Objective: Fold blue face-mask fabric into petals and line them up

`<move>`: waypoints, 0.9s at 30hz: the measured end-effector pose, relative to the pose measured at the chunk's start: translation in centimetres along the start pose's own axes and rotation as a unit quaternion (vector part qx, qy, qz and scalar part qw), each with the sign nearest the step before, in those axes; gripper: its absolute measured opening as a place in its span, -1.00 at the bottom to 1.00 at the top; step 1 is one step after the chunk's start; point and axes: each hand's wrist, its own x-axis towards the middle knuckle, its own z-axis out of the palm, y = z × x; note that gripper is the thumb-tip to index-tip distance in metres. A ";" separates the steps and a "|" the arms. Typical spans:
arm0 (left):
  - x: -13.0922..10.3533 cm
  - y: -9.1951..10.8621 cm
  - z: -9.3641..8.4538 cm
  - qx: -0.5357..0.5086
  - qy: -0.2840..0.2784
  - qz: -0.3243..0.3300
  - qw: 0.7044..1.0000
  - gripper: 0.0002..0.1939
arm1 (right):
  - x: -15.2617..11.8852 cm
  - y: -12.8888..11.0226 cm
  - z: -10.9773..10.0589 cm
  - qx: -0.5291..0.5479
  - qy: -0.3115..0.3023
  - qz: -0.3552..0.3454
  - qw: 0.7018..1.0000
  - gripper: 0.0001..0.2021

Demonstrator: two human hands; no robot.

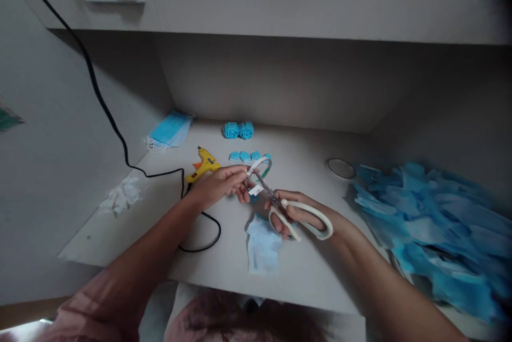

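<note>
My left hand (230,182) pinches a thin white strip (258,165) that curves up in a loop, with a green part on its right side. My right hand (290,211) is closed round the cream handles of a pair of scissors (308,216). The scissor blades point up and left and reach the strip close to my left fingertips. A small white piece (256,190) shows beside the blades. Below the hands, light blue fabric pieces (263,248) lie on the white table (312,283).
A yellow glue gun (205,163) with a black cable lies left. Behind are two blue rolled flowers (239,130), several small blue pieces (245,156) and blue masks (170,129). White scraps (125,195) lie far left, a round ring (340,168) and a blue fabric heap (436,224) right.
</note>
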 end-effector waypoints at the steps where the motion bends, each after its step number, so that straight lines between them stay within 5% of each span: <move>1: -0.1 0.0 0.1 0.002 -0.010 -0.002 1.000 -0.59 | 0.0 0.0 0.0 -0.001 0.000 -0.005 1.000 -0.48; 21: -0.3 -0.6 -0.1 0.003 -0.078 -0.012 0.997 -0.52 | 0.9 1.7 0.7 0.086 0.041 -0.040 0.995 -0.49; 27: -0.3 0.0 0.0 -0.073 -0.100 -0.016 0.992 -0.52 | 1.0 2.4 0.4 0.130 0.043 -0.047 0.989 -0.49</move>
